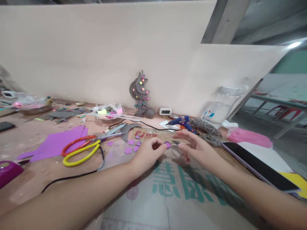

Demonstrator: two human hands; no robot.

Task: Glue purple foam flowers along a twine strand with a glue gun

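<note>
My left hand point(151, 154) is closed, pinching a small purple cut-out piece point(167, 145) between thumb and fingertips. Just to its right, my right hand point(195, 145) holds what looks like a pair of small metal scissors point(176, 143), their points toward the purple piece. The fingers of that hand are partly spread and a little blurred, and they hide the rest of the tool. Several purple flower cut-outs point(129, 150) lie left of my left hand. Under both hands is a cardboard sheet point(148, 209) with green printed characters.
Large scissors with red and yellow handles point(81, 153) lie beside purple sheets point(59, 142) at left. Behind stand a decorated grey moon ornament point(140, 91), a small digital clock point(165, 111) and a blue glue gun point(181, 123). A phone point(259, 166) and a plastic bottle point(220, 103) are at right.
</note>
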